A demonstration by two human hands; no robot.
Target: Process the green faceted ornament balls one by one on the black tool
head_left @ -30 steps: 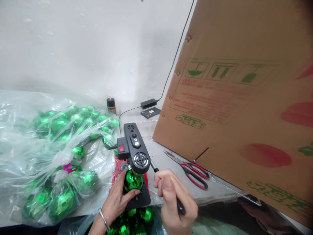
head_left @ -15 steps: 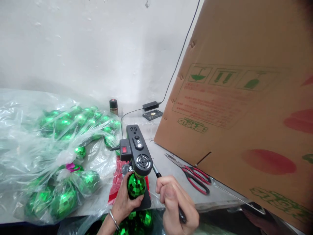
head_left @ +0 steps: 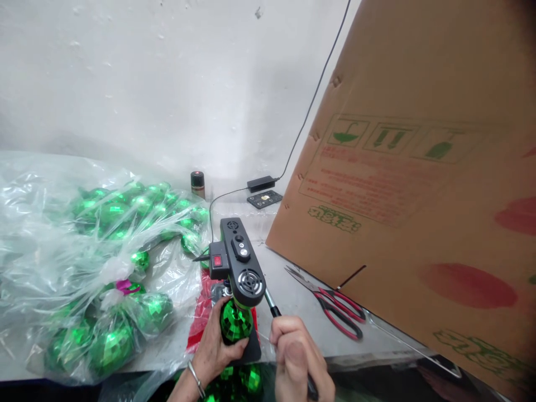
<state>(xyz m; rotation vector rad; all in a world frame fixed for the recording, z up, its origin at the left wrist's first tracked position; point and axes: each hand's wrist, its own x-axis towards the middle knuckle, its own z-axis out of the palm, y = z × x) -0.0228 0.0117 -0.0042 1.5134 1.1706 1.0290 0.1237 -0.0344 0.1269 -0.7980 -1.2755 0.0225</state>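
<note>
My left hand point(head_left: 218, 341) is wrapped round a shiny green faceted ball ornament point(head_left: 235, 322), holding it upright beneath the front end of a black bench machine point(head_left: 243, 262). The machine has round vent patterns on top and a red switch on its side box. Its metal lever point(head_left: 273, 304) with a black grip slants toward me on the right. My right hand point(head_left: 300, 357) is closed round that grip. The ball's top is hidden under the machine head. Red plastic point(head_left: 200, 310) lies under the machine's base.
Clear plastic bags point(head_left: 50, 234) of green balls cover the left side. Red-handled scissors point(head_left: 335, 307) lie right of the machine, beside a large cardboard box point(head_left: 397, 195). A dark-capped bottle point(head_left: 197, 184), a power adapter point(head_left: 261, 183) and a phone-like black item point(head_left: 264, 199) stand near the wall.
The whole view has shifted slightly, so most things appear a little to the right and lower. Both hands keep their holds on the ball and the lever.
</note>
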